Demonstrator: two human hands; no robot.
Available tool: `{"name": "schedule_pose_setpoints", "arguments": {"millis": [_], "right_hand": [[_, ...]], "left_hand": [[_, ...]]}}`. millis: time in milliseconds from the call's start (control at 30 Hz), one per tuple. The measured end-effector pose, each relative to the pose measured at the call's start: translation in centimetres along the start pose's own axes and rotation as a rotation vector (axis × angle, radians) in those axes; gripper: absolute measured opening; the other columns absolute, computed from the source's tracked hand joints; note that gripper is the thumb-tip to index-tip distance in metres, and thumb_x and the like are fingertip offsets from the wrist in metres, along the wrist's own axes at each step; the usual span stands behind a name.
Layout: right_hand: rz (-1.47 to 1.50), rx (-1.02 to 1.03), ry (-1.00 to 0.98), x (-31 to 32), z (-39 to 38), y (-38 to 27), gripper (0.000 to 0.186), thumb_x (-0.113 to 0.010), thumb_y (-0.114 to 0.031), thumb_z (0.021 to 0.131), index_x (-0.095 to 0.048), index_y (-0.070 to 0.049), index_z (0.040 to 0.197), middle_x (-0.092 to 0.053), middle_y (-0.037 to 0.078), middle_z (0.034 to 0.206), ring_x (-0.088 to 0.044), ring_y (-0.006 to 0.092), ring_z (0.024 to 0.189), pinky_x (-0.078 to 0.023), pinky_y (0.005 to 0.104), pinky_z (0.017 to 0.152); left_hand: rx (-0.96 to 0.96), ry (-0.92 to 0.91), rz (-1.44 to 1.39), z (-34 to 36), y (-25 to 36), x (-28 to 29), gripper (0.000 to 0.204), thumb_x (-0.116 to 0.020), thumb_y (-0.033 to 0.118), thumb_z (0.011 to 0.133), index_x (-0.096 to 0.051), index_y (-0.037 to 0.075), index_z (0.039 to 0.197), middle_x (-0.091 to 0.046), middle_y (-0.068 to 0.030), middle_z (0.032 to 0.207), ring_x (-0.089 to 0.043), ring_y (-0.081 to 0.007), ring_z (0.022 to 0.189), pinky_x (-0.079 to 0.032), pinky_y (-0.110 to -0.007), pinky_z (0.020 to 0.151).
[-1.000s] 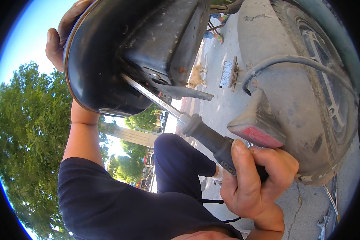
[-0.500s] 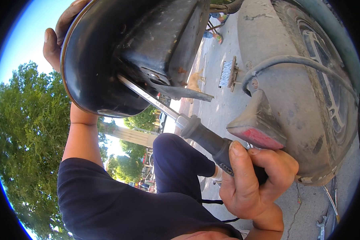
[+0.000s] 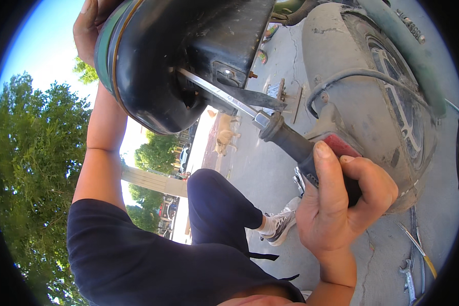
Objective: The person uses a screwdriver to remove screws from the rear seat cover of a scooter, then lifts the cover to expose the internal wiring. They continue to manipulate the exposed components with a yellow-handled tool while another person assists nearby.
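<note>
At the shell [image 3: 150, 81], a screwdriver [image 3: 261, 120] points tip-first into the hollow, its long axis slanting down and right from there. Its shaft [image 3: 219, 95] is straight, shiny metal; its handle [image 3: 290, 145] is matte black. The shell is glossy and rounded. Right of it, the right hand [image 3: 336, 204] grips the handle with curled fingers; the left hand [image 3: 86, 35] touches the shell's outer side, its closure hidden.

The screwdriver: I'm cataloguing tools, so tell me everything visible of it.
The screwdriver has a black rubbery-looking handle with a flared collar, a silvery faceted bolster and a shiny metal shaft. It slants, shaft toward the upper left, its end overlapping the black curved shell; tip contact is unclear. The right hand grips the handle's rear end.
</note>
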State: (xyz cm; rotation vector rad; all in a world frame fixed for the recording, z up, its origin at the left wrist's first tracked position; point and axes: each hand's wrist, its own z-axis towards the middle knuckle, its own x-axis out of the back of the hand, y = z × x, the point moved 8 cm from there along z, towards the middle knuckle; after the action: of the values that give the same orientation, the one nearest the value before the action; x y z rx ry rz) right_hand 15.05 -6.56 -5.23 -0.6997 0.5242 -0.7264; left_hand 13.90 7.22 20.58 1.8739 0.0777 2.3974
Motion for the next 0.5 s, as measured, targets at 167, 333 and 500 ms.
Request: {"name": "schedule_pose_setpoints", "arguments": {"millis": [167, 333, 500], "right_hand": [[-0.197, 0.052, 0.075, -0.2, 0.3, -0.5, 0.06, -0.077, 0.008, 0.071, -0.066, -0.01, 0.127, -0.05, 0.007, 0.103, -0.049, 0.0208, 0.093, -0.044, 0.0304, 0.075], [-0.252, 0.062, 0.098, -0.5, 0.5, -0.6, 0.058, -0.078, 0.004, 0.075, -0.064, -0.01, 0.129, -0.05, 0.008, 0.102, -0.049, 0.0203, 0.09, -0.045, 0.0287, 0.073], [-0.242, 0.103, 0.102, -0.9, 0.4, -1.7, 0.058, -0.076, 0.004, 0.071, -0.064, -0.01, 0.126, -0.051, 0.01, 0.101, -0.049, 0.0259, 0.09, -0.045, 0.0346, 0.074]], "left_hand": [[0.143, 0.007, -0.092, -0.2, -0.3, 1.0, 0.056, -0.023, 0.032, 0.104, -0.068, -0.002, 0.099, -0.068, -0.0224, 0.104, -0.057, -0.0331, 0.116, -0.03, -0.05, 0.115], [0.096, 0.036, -0.158, 0.2, -1.2, 0.7, 0.06, -0.031, 0.041, 0.101, -0.068, -0.006, 0.103, -0.068, -0.0204, 0.109, -0.055, -0.0321, 0.12, -0.031, -0.046, 0.114], [0.219, 0.182, -0.686, -2.1, -2.6, 2.5, 0.052, -0.046, 0.039, 0.1, -0.066, -0.008, 0.11, -0.064, -0.017, 0.114, -0.056, -0.0285, 0.115, -0.038, -0.04, 0.107]]}}
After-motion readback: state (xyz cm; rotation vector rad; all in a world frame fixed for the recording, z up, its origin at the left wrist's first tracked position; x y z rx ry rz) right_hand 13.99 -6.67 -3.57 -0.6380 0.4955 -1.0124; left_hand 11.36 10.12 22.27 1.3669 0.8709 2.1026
